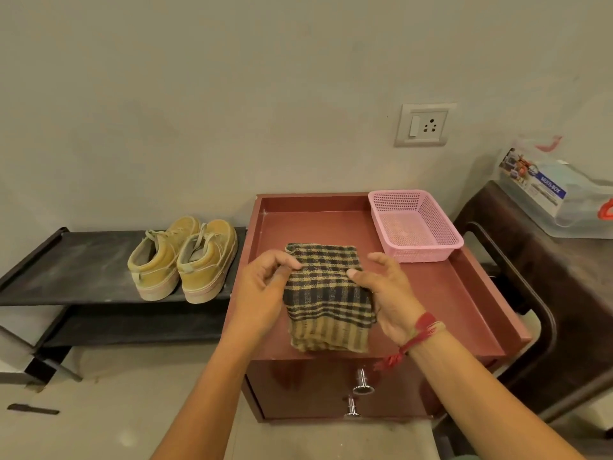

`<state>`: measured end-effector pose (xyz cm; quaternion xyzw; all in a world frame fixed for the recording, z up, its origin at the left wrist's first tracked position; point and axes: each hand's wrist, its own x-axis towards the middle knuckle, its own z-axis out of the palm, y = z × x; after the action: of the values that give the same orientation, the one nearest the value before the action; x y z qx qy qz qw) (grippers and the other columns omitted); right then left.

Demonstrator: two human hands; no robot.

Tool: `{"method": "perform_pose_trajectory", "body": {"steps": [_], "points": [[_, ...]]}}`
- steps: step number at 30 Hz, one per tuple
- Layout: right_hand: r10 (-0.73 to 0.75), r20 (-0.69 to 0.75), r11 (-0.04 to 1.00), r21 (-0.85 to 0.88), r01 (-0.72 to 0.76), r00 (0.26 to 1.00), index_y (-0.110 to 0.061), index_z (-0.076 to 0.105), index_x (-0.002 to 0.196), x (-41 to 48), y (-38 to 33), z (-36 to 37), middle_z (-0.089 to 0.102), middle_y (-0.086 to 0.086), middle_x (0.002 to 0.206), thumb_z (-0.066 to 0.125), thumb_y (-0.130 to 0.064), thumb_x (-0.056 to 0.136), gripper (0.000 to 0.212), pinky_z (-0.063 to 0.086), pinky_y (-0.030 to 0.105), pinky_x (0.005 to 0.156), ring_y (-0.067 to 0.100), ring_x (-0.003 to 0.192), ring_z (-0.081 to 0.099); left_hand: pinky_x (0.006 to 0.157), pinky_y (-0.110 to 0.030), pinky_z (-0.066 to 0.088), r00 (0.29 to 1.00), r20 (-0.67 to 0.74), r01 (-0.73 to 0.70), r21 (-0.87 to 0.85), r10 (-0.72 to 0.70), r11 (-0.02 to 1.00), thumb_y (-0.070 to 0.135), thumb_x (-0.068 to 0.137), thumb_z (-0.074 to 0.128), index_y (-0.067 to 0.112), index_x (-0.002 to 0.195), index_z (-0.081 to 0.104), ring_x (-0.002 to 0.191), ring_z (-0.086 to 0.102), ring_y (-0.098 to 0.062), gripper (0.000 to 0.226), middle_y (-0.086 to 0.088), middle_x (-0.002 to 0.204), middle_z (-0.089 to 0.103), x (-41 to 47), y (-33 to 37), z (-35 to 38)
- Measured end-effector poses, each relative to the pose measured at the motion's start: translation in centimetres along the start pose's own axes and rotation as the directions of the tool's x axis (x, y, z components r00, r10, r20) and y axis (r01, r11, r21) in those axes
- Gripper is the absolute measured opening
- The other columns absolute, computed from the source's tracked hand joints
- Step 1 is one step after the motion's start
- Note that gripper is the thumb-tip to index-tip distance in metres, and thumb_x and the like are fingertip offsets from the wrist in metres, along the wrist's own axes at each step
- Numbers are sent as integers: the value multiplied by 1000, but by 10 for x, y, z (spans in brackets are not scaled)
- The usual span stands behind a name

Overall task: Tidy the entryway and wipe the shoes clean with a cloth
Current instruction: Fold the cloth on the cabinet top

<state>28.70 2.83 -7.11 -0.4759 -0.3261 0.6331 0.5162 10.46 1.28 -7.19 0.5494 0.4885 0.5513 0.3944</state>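
Note:
A folded checked cloth (326, 293), dark and tan, lies on top of the reddish-brown cabinet (464, 287). My left hand (262, 293) pinches the cloth's left edge between thumb and fingers. My right hand (384, 293) presses its thumb on the cloth's right edge, with the fingers spread and curled above it; a red thread band is on that wrist. A pair of tan sneakers (185, 257) stands on the top shelf of a low black shoe rack (66, 260) to the left, heels toward me.
A pink plastic basket (414, 224) sits at the cabinet's back right corner. Right of the cabinet stands a dark table with a clear storage box (557, 194). A wall socket (423, 125) is on the wall behind. Two metal knobs (361, 383) stick out of the cabinet front.

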Motion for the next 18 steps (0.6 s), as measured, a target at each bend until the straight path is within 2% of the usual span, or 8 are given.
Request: {"method": "perform_pose_trajectory", "body": {"steps": [2,5,8,10,11,13,15,18], "points": [[-152,-69,988,-39,149,986,-20,49,91,2,0,0,65,13,83,58,5,86,27,55,38,64,23,68,63,83,-27,53,996,76,-42,87,35,995,3,96,50,25,108,67,101,64,-7,30,9,108,68,-3,2,2],[-320,12,938,-133,319,947,-12,64,83,-2,-6,-2,69,8,86,53,4,89,21,55,32,73,22,79,64,87,-16,50,976,215,8,42,-17,999,1,87,64,27,141,41,112,55,4,64,10,131,49,-6,3,5],[-271,206,922,-225,315,940,-16,65,113,-2,-11,-13,65,1,117,52,-3,91,29,54,28,85,16,102,65,93,-20,49,947,316,40,62,-58,997,3,81,72,33,150,21,122,49,3,91,16,140,36,-3,-4,-4],[-154,394,835,-439,333,906,-23,44,137,-2,-6,-24,45,-9,138,62,-8,85,58,46,22,96,7,119,52,100,-26,47,913,385,107,95,-136,990,7,78,76,36,151,13,129,45,-3,101,19,145,29,0,-9,-8],[-70,461,774,-535,340,885,-27,29,145,0,-2,-28,32,-13,144,65,-7,82,75,42,22,101,3,124,45,102,-25,45,893,408,153,121,-190,981,6,78,76,36,151,12,131,42,-3,101,23,144,27,0,-11,-9],[36,499,733,-602,316,866,-28,13,148,0,5,-33,20,-14,147,62,3,82,88,43,24,101,1,121,44,96,-18,46,869,400,253,149,-292,956,1,78,74,33,146,24,125,43,2,90,29,133,33,-2,-16,-7],[29,447,780,-570,259,894,-26,15,147,-1,11,-39,24,-8,147,56,12,83,85,49,20,89,0,114,48,86,-20,51,864,353,351,93,-360,932,0,77,73,30,130,48,113,55,-1,65,18,126,53,-3,-23,-2],[-61,280,923,-349,161,958,-30,28,142,-1,22,-52,38,-10,141,55,14,83,79,51,18,81,2,111,55,78,-31,56,869,304,416,-20,-391,909,-2,78,72,17,116,60,105,66,-18,44,-3,120,66,-6,-28,17]]}}
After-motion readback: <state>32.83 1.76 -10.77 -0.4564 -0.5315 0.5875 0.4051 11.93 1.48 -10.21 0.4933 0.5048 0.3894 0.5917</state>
